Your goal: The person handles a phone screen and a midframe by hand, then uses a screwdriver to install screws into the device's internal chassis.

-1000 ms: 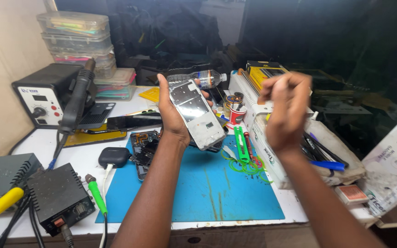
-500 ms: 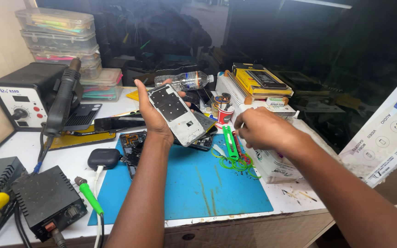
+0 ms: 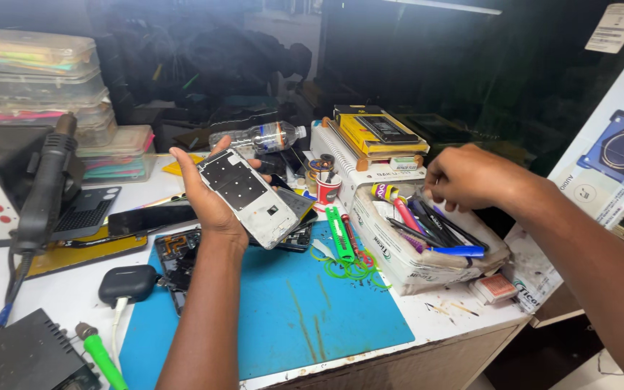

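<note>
White phone frame (image 3: 248,196) hides left hand (image 3: 207,193) palm.

Left hand (image 3: 207,195) grips a phone frame (image 3: 248,196) above the blue mat (image 3: 290,318); right hand (image 3: 471,177) hovers, fingers curled, over the tool box (image 3: 413,249).

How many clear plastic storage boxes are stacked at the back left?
4: the top box, one beneath, a third, and the lowest offset right. More may sit hidden behind.
</note>
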